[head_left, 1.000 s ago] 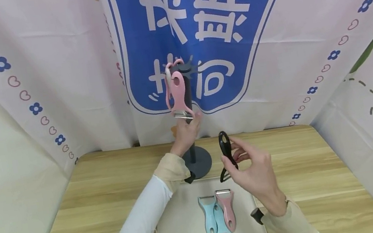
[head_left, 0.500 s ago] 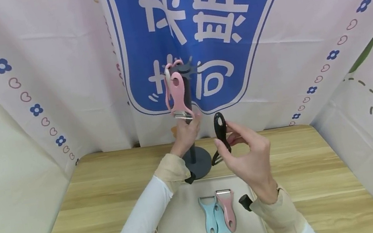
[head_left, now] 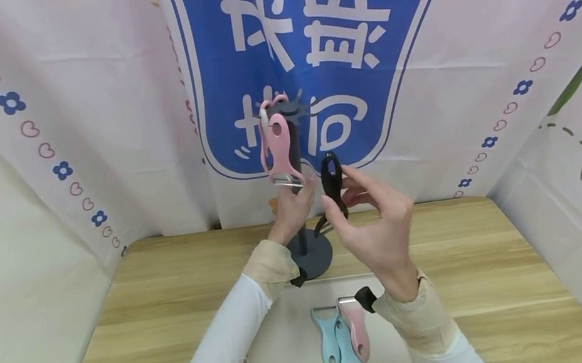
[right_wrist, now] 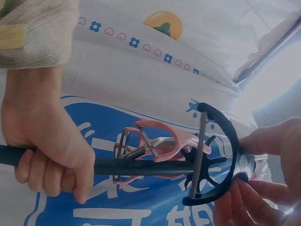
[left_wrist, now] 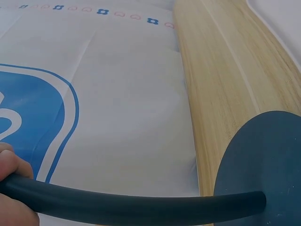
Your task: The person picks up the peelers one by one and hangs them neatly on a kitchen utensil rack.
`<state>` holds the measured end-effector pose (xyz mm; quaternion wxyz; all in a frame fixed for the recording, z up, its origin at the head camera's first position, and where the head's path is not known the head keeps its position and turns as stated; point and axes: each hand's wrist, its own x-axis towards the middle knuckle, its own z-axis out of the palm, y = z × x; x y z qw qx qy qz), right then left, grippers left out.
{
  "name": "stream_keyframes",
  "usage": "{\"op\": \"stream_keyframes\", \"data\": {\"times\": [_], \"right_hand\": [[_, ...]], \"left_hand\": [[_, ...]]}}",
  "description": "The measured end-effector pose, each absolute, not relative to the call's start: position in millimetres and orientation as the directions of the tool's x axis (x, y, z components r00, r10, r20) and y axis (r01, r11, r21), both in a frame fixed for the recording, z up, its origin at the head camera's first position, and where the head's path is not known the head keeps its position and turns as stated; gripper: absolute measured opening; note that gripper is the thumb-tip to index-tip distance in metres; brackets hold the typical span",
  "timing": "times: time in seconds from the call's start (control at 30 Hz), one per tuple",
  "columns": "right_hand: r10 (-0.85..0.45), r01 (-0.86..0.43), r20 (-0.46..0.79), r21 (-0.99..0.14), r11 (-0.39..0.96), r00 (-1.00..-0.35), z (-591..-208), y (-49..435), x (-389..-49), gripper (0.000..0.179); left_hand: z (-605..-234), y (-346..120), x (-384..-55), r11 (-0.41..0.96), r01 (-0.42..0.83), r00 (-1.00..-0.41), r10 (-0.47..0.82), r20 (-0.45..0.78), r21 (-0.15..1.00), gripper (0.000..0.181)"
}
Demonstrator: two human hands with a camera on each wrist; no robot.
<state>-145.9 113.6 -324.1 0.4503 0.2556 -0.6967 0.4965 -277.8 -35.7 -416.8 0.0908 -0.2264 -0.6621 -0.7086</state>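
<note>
My left hand [head_left: 293,210] grips the pole of a dark hook stand [head_left: 316,261], its fingers wrapped round the pole [left_wrist: 117,205] below the hanging peelers. From the hooks [right_wrist: 200,162] at the top hang pink peelers [head_left: 279,148], with a whitish handle among them. To the right of the pole, my right hand [head_left: 378,212] pinches a black peeler [head_left: 332,184] between thumb and fingers. Its handle hole points up and its blade end hangs down to the left. In the right wrist view the peeler's curved black head [right_wrist: 230,136] and straight blade overlap the hooks.
A beige tray [head_left: 279,361] lies in front of the stand. On it rest two light blue peelers [head_left: 328,340] and a pink peeler [head_left: 357,329]. The wooden table [head_left: 163,309] ends at a printed cloth backdrop [head_left: 157,133].
My right hand has raised the black peeler and moved it left, closer to the pole. My left hand keeps its grip on the stand. The peelers on the tray have not moved.
</note>
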Motion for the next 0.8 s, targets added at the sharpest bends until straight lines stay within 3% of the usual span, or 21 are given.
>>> {"op": "stream_keyframes", "data": {"times": [0.27, 0.53, 0.8], "right_hand": [[0.126, -0.814, 0.895, -0.442, 0.378, -0.428, -305, 98, -151, 0.042], [0.109, -0.838, 0.917, -0.395, 0.377, -0.383, -295, 89, -165, 0.043], [0.129, -0.827, 0.924, -0.379, 0.416, -0.359, -291, 82, -179, 0.04]], "left_hand": [[-417, -36, -279, -0.106, 0.449, -0.876, 0.141, 0.461, 0.887, 0.032], [-416, -39, -277, 0.031, 0.448, -0.89, 0.112, 0.442, 0.894, 0.009], [-418, -40, -277, 0.057, 0.457, -0.883, 0.145, 0.446, 0.887, 0.032]]}}
